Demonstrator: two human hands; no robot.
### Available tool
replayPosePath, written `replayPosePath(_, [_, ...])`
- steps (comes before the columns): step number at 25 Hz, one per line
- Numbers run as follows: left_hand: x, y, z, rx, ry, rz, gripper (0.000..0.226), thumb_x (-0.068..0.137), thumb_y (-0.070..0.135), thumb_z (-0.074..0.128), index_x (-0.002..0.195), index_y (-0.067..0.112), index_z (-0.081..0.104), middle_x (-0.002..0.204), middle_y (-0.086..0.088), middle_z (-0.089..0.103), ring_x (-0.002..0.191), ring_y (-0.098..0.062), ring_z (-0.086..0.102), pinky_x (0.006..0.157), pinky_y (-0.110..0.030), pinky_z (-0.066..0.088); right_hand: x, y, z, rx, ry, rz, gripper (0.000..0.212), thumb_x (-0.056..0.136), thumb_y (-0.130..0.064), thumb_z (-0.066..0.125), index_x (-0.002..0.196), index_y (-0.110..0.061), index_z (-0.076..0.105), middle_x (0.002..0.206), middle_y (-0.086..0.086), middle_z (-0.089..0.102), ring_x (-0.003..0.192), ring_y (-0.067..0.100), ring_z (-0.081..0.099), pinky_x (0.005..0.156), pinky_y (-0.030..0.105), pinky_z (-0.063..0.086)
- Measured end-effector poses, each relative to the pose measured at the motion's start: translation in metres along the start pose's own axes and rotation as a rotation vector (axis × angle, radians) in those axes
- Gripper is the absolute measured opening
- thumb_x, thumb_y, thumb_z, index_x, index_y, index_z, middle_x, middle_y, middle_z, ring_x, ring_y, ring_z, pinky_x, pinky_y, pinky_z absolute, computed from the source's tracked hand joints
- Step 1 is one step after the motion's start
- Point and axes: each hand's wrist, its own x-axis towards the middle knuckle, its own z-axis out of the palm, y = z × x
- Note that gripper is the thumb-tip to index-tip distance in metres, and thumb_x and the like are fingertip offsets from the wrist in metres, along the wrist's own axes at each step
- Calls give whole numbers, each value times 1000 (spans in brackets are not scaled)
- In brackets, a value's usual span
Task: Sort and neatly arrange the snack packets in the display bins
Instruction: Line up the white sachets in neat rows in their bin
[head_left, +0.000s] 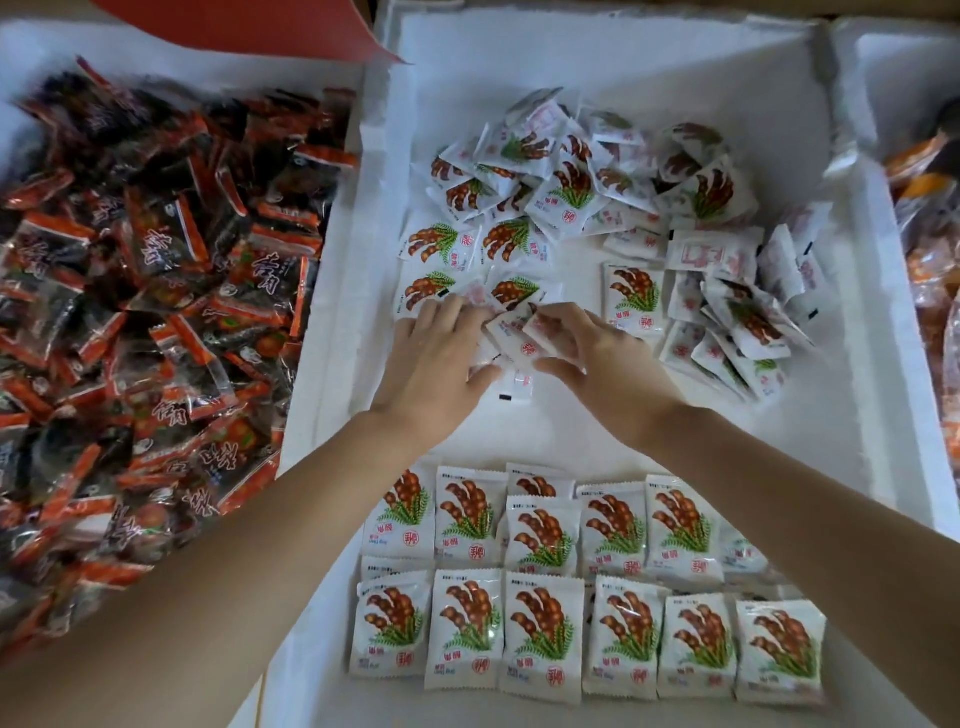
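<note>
White packets (545, 629), 6 o'clock: glossy plastic film, crimped ends. Dark packets (156, 312), 9 o'clock: shiny, crinkled plastic wrap. Bin (883, 405) walls: white foam, matt, rough at rims. Red sheet (234, 26), 11 o'clock: matt card.

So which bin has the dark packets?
The left bin, heaped with black-and-red packets; the middle bin holds white packets, the right bin orange ones.
</note>
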Motion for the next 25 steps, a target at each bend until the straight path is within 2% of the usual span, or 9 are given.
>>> replayPosePath(4, [7,-2,-5,-139,-91,-19,68,90,35,61,147,15,30,155,-3,24,144,-20,16,113,-35,16,-8,5,-12,117,43,77,21,97,-20,46,115,-9,47,100,5,65,74,20,60,67,34,50])
replayPosePath(9, [-3,6,-5,-124,-114,37,54,94,20,54,141,7,33,143,-11,39,134,-24,30,102,-31,35,-22,0,-22,191,205,155,15,95,-20,51,104,-8,54,95,3,62,78,14,50,66,24,38])
replayPosePath(12, [-9,5,-16,-184,-37,-18,38,98,8,44,136,6,39,116,-17,60,92,-25,57,67,-31,43,-30,-4,-28,104,276,187,14,95,-17,51,103,-7,56,100,5,61,90,16,41,70,21,28])
replayPosePath(14, [-13,6,-24,-292,82,-126,33,101,10,41,133,5,44,91,-14,62,70,-22,53,60,-32,39,-34,-8,-34,170,293,232,9,95,-18,51,98,-10,55,93,3,60,84,13,46,64,22,31])
replayPosePath(16, [-19,12,-32,-426,211,-233,28,102,15,39,126,5,51,80,-5,56,69,-21,55,62,-31,42,-38,-14,-40,388,269,294,9,94,-18,53,87,-14,50,78,-2,59,62,-1,51,53,15,37])
replayPosePath(18, [-26,23,-37,-654,261,-331,25,103,19,39,117,5,53,82,1,57,72,-11,56,67,-20,43,-43,-24,-44,654,200,347,8,92,-18,56,86,-17,51,80,-7,63,62,-7,59,56,10,46])
replayPosePath(20, [-35,37,-41,-951,155,-450,29,103,28,37,122,11,52,102,3,62,90,-7,61,81,-17,45,-47,-33,-44,856,135,399,8,90,-17,60,96,-13,57,90,-4,69,77,1,67,68,16,53])
replayPosePath(22, [-48,53,-44,-1223,29,-514,24,103,33,38,118,23,54,112,7,63,94,-9,68,83,-13,48,-51,-39,-40,938,108,450,17,88,-17,62,101,-6,59,91,2,72,83,9,69,76,22,55])
replayPosePath(25, [-68,67,-44,-1299,11,-488,24,96,24,56,120,20,57,116,8,66,89,-4,69,90,-23,53,-57,-45,-30,943,71,500,16,85,-18,66,94,-5,61,92,12,70,81,18,65,78,31,53])
